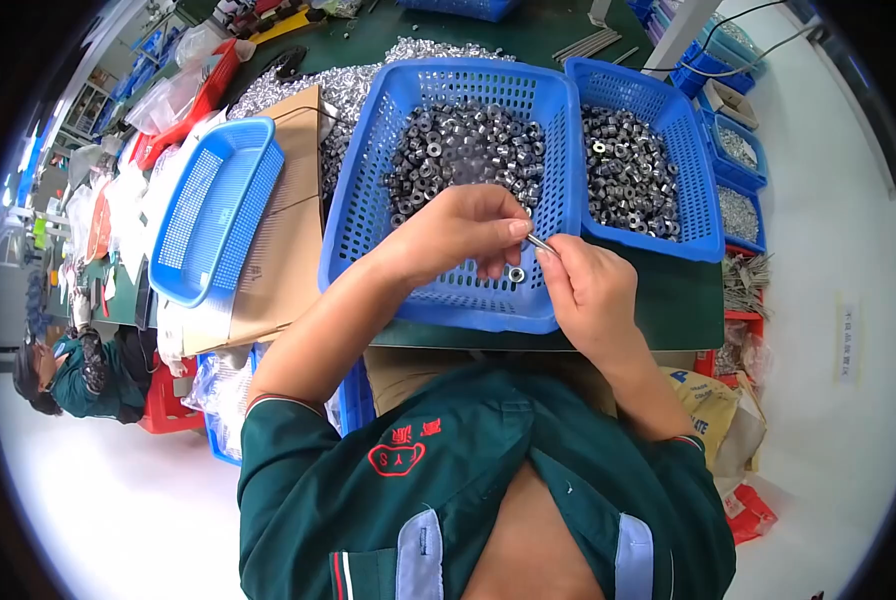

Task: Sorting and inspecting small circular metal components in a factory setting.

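right hand [593, 295]: thumb and index pinched on a slim metal rod [540, 243], rod tilted, far-left end sticking out toward the left hand [463, 230]. left hand: fingers curled, thumb tip right at that rod end; can't tell if it's gripping the rod or anything else. both hands are over the near right part of the large blue basket [358, 190], rod above its right side.

that basket sits on the green counter [673, 300] with a heap of small metal rings [448, 160] mostly in its far part. one lone ring [516, 274] lies near the near wall, just below the left hand's fingertips.

right of it, smaller blue basket [703, 190], more dark metal rings [633, 175] inside. left: light blue basket [175, 270], tilted, on cardboard [293, 240]. far side: loose pile of shiny metal parts [353, 90] on the counter. far right: a few thin rods [588, 45] lying together. well off to the left: a co-worker [98, 370] in a green top.
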